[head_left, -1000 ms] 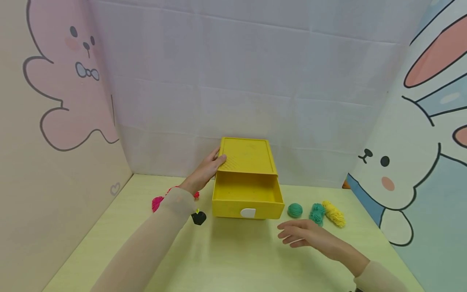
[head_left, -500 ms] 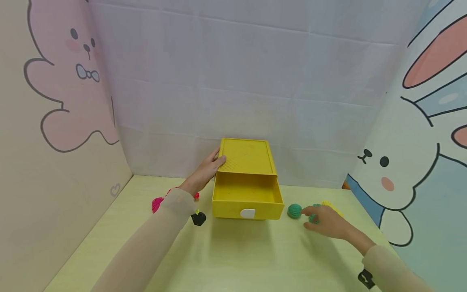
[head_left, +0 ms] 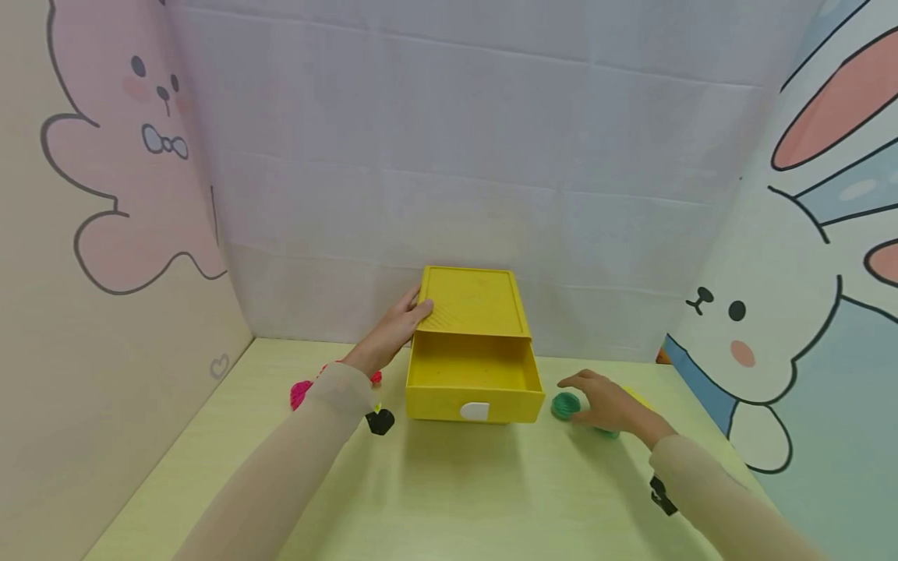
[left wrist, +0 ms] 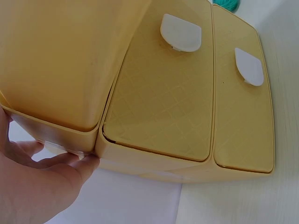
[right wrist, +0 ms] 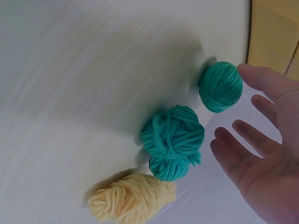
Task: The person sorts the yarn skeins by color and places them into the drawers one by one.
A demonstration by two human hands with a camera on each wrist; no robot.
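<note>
A yellow drawer cabinet (head_left: 477,300) stands at the back, its top drawer (head_left: 438,403) pulled out and bare inside. My left hand (head_left: 393,335) holds the cabinet's upper left edge, thumb on top and fingers against the side. In the left wrist view, two lower drawers (left wrist: 159,93) with white tabs are closed. My right hand (head_left: 617,405) reaches over the right side, thumb and fingers spread around a ball of green yarn (right wrist: 221,87). The thumb tip is right at the ball in the right wrist view. Beside it lies a looser green yarn bundle (right wrist: 174,133).
A yellow yarn skein (right wrist: 133,199) lies beyond the green bundle. Pink-red yarn (head_left: 300,393) sits left of the cabinet, partly behind my left arm. A white cloth wall (head_left: 477,156) rises behind, and printed side panels (head_left: 744,405) flank the pale table (head_left: 456,499).
My right hand has moved from in front of the yarn, over the green bundle, to the green ball. My left hand has stayed on the cabinet.
</note>
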